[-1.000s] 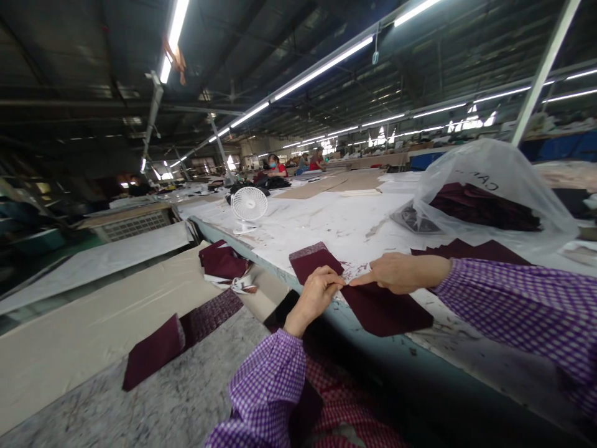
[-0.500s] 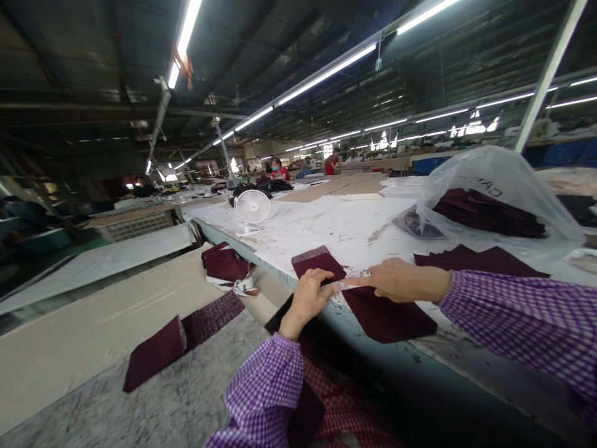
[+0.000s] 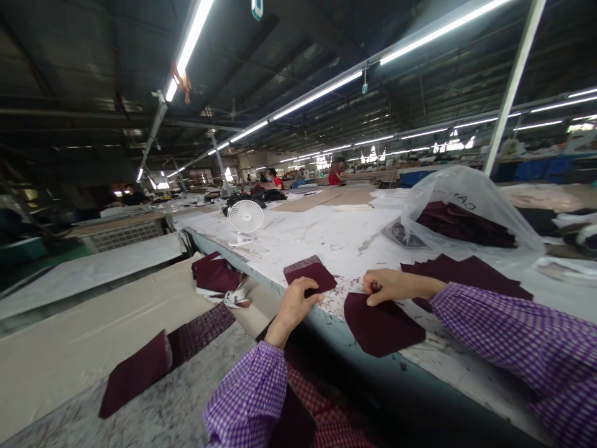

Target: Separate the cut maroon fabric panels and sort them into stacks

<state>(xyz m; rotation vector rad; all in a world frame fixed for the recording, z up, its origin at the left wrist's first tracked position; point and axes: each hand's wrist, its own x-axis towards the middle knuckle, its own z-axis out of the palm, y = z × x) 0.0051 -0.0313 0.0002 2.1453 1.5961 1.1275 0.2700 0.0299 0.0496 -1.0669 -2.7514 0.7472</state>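
Observation:
My left hand [image 3: 295, 306] is at the table edge with thumb and forefinger apart and nothing between them. Its fingertips are close to a small maroon fabric piece [image 3: 321, 277] that has a speckled strip along its far side. On the right, the fingers of my right hand [image 3: 396, 285] are curled, thumb against forefinger, at the upper edge of another maroon fabric piece [image 3: 385, 330]. That piece overhangs the table edge. Behind my right wrist lies a fanned stack of maroon pieces [image 3: 466, 274].
A clear plastic bag [image 3: 471, 180] of maroon pieces stands on the white table [image 3: 317, 230], with a small white fan [image 3: 245, 216] farther left. On the lower left surface lie a maroon bundle [image 3: 217, 274] and a long maroon piece [image 3: 137, 373]. Co-workers are in the background.
My right hand has gone from a pointing forefinger to curled fingers on the fabric piece's edge, farther from my left hand. That piece has shifted toward the table edge. The view has turned slightly right.

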